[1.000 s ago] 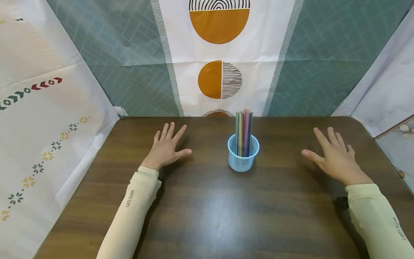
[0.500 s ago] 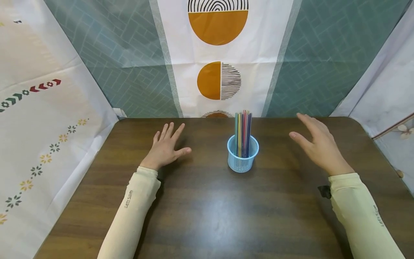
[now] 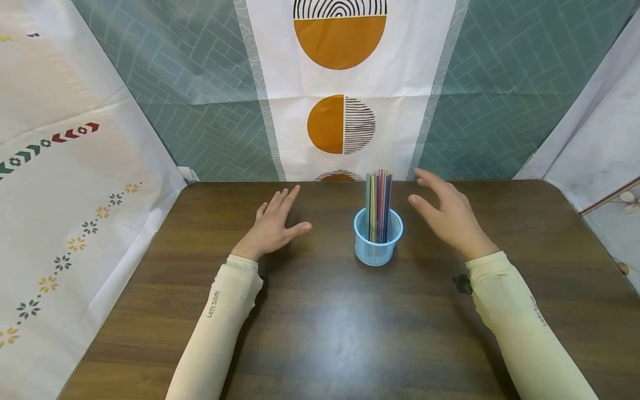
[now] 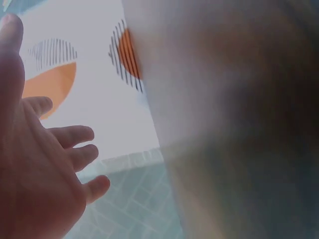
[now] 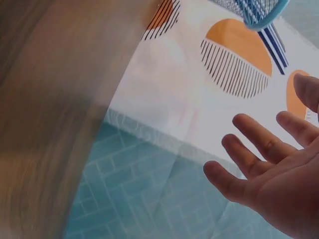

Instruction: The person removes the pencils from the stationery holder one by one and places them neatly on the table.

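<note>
A light blue mesh cup (image 3: 374,254) stands upright on the table, with several thin coloured sticks (image 3: 378,205) rising out of it; their kind does not show clearly. My right hand (image 3: 450,216) hovers just right of the cup, fingers extended and thumb apart, holding nothing. In the right wrist view the cup (image 5: 266,15) and dark blue stick ends (image 5: 273,47) show beyond the fingers. To the left of the cup, my left hand (image 3: 270,228) is over the table with its fingers spread and nothing in it.
The dark brown wooden table (image 3: 340,322) reaches back to a patterned cloth (image 3: 225,133) hanging behind it. White printed cloths hang along the left (image 3: 100,183) and right (image 3: 595,150) sides.
My right hand has moved left, from the right side of the table to close beside the cup. The left hand has shifted slightly right. The cup and sticks stay in place.
</note>
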Motion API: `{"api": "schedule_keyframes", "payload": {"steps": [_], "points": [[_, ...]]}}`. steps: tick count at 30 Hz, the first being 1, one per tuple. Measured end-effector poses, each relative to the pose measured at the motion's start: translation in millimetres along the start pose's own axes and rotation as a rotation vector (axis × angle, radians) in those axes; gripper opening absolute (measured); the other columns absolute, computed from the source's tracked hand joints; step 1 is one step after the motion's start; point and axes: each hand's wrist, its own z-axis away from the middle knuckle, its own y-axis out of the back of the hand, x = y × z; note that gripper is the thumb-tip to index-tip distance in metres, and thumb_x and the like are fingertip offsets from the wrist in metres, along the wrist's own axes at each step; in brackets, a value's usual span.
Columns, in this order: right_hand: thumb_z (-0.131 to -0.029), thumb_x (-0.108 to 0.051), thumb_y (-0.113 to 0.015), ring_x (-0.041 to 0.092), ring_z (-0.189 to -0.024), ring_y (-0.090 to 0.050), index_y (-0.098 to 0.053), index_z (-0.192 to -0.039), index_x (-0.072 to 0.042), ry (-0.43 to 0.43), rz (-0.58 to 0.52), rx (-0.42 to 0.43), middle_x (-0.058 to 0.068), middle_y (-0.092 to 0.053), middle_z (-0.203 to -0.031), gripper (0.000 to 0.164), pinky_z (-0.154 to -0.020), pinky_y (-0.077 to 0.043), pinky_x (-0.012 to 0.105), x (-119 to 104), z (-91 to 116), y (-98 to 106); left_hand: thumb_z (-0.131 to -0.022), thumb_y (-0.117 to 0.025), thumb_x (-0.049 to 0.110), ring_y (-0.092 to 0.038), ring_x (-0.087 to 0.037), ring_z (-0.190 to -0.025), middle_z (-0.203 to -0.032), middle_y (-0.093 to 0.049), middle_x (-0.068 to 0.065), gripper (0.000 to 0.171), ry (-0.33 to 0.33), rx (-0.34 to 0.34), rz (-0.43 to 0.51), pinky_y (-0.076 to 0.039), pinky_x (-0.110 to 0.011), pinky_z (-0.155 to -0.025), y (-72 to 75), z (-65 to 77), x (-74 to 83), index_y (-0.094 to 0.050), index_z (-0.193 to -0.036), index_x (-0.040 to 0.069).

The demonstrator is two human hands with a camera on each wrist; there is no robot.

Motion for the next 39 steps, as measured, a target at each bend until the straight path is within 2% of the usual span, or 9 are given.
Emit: {"api": "schedule_keyframes", "payload": {"steps": [10, 15, 19, 25, 28, 33, 36, 39], "points": [[-0.105, -0.029, -0.056, 0.042, -0.14, -0.038, -0.033, -0.159, -0.018, 0.006, -0.03, -0.044, 0.02, -0.057, -0.137, 0.059, -0.109, -0.029, 0.066, -13, -11, -19, -0.096, -0.053, 0.065, -0.013, -0.032, -0.152, -0.167, -0.017, -0.003, 0.091, -0.105, 0.037, 0.087, -0.004, -0.06, -0.117, -10.7, -18.5, 34.0, -0.007, -0.164, 0.026], [-0.105, -0.026, -0.057, 0.039, -0.141, -0.038, -0.032, -0.159, -0.018, -0.016, -0.079, -0.045, 0.018, -0.058, -0.138, 0.06, -0.11, -0.029, 0.064, -18, -18, -25, -0.094, -0.046, 0.073, -0.011, -0.031, -0.153, -0.167, -0.015, -0.001, 0.093, -0.132, 0.008, 0.137, -0.003, -0.06, -0.117, -19.8, -23.7, 50.4, -0.007, -0.164, 0.025], [-0.105, -0.023, -0.058, 0.04, -0.14, -0.04, -0.033, -0.159, -0.018, -0.025, -0.109, -0.026, 0.019, -0.059, -0.137, 0.06, -0.11, -0.029, 0.065, -23, -23, -28, -0.088, -0.037, 0.081, -0.009, -0.032, -0.153, -0.168, -0.014, -0.002, 0.1, -0.159, -0.029, 0.2, -0.005, -0.062, -0.117, -27.0, -26.8, 65.2, -0.006, -0.164, 0.024], [-0.104, -0.015, -0.058, 0.042, -0.134, -0.046, -0.036, -0.157, -0.016, -0.022, -0.127, -0.004, 0.023, -0.061, -0.131, 0.057, -0.108, -0.032, 0.065, -26, -29, -30, -0.079, -0.031, 0.089, -0.013, -0.034, -0.152, -0.168, -0.01, -0.008, 0.112, -0.142, -0.095, 0.275, -0.009, -0.064, -0.116, -37.5, -30.5, 85.7, -0.002, -0.164, 0.022], [-0.104, -0.013, -0.057, 0.043, -0.13, -0.05, -0.038, -0.156, -0.016, -0.032, -0.135, -0.003, 0.023, -0.061, -0.129, 0.056, -0.106, -0.036, 0.065, -26, -31, -31, -0.083, -0.035, 0.086, -0.015, -0.033, -0.151, -0.168, -0.007, -0.007, 0.11, -0.132, -0.114, 0.316, -0.012, -0.063, -0.117, -41.5, -32.7, 92.9, -0.001, -0.164, 0.021], [-0.103, -0.009, -0.056, 0.041, -0.123, -0.054, -0.043, -0.153, -0.016, -0.025, -0.147, 0.008, 0.021, -0.064, -0.121, 0.052, -0.102, -0.042, 0.061, -25, -33, -32, -0.089, -0.046, 0.078, -0.015, -0.028, -0.152, -0.168, -0.003, -0.001, 0.106, -0.143, -0.14, 0.412, -0.019, -0.053, -0.118, -46.0, -36.7, 102.2, 0.002, -0.163, 0.021], [-0.103, -0.007, -0.056, 0.039, -0.115, -0.058, -0.044, -0.152, -0.015, -0.004, -0.136, 0.03, 0.02, -0.066, -0.115, 0.051, -0.098, -0.045, 0.059, -26, -33, -34, -0.089, -0.05, 0.075, -0.014, -0.023, -0.152, -0.168, -0.002, 0.001, 0.105, -0.174, -0.157, 0.464, -0.02, -0.049, -0.119, -50.8, -38.7, 104.7, 0.005, -0.163, 0.023], [-0.102, -0.007, -0.056, 0.037, -0.109, -0.059, -0.046, -0.151, -0.014, 0.004, -0.132, 0.058, 0.019, -0.067, -0.109, 0.05, -0.095, -0.047, 0.057, -25, -33, -33, -0.092, -0.057, 0.066, -0.018, -0.022, -0.151, -0.168, -0.002, 0.005, 0.101, -0.193, -0.167, 0.504, -0.023, -0.05, -0.118, -55.5, -40.1, 107.6, 0.007, -0.162, 0.031]]}}
